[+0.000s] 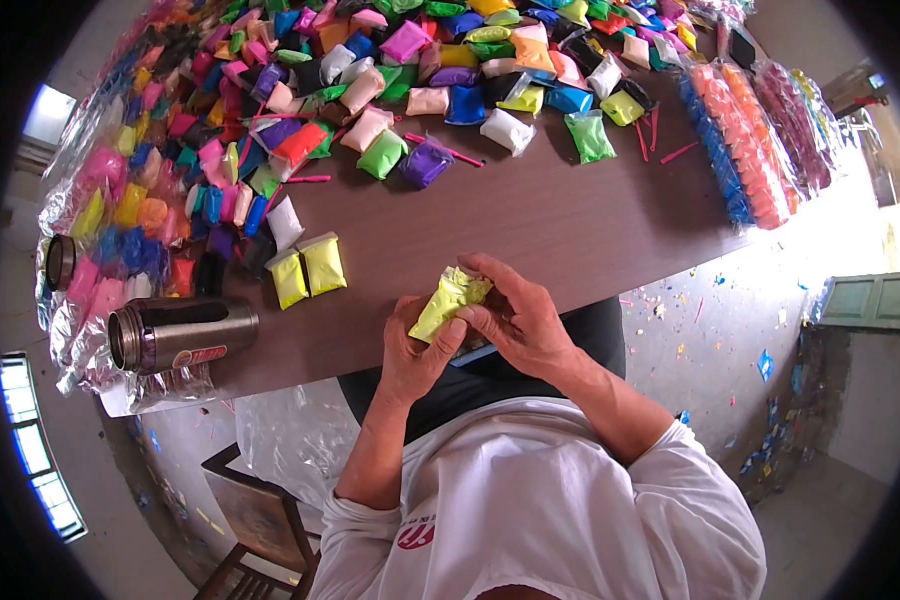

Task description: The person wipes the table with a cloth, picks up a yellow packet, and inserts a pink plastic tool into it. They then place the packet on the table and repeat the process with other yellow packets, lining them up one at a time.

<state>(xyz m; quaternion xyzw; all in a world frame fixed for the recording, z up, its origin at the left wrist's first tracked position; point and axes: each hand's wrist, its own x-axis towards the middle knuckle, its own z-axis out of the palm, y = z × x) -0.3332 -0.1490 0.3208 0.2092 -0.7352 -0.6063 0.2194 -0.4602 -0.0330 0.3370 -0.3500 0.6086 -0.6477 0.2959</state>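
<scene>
Between my two hands, just over the table's near edge, is a small yellow packet (440,305) in crinkled clear wrapping. My left hand (407,350) grips its lower left part, with the thumb along the front. My right hand (518,312) pinches the upper right end, where the wrapping is bunched up. Two more yellow packets (322,264) lie side by side on the table to the left of my hands. What is inside the packets cannot be made out.
A big heap of colourful packets (380,155) covers the table's far and left parts. A steel flask (185,333) lies on its side at the near left. Bagged stacks of pink pieces (740,145) stand at the right. A wooden chair (260,510) is at the lower left.
</scene>
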